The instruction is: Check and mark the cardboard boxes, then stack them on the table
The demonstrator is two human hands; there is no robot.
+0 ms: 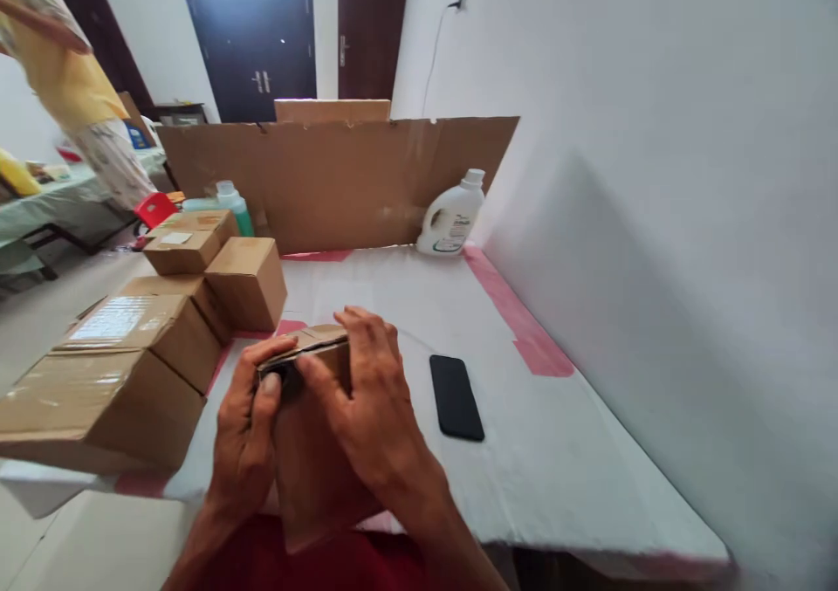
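Note:
A small brown cardboard box (314,464) stands tilted at the table's near edge, held between both hands. My left hand (245,438) grips its left side, with the thumb pressed on a dark object at the box's open top (288,373). My right hand (367,399) wraps over the top and front, fingers curled on the flap. What the dark object is I cannot make out.
Several closed cardboard boxes (131,355) are stacked on the left of the white table (556,451). A black phone (456,396) lies right of my hands. A cardboard sheet (340,176), a white jug (451,216) and a green bottle (236,202) stand at the back. Another person (72,76) is far left.

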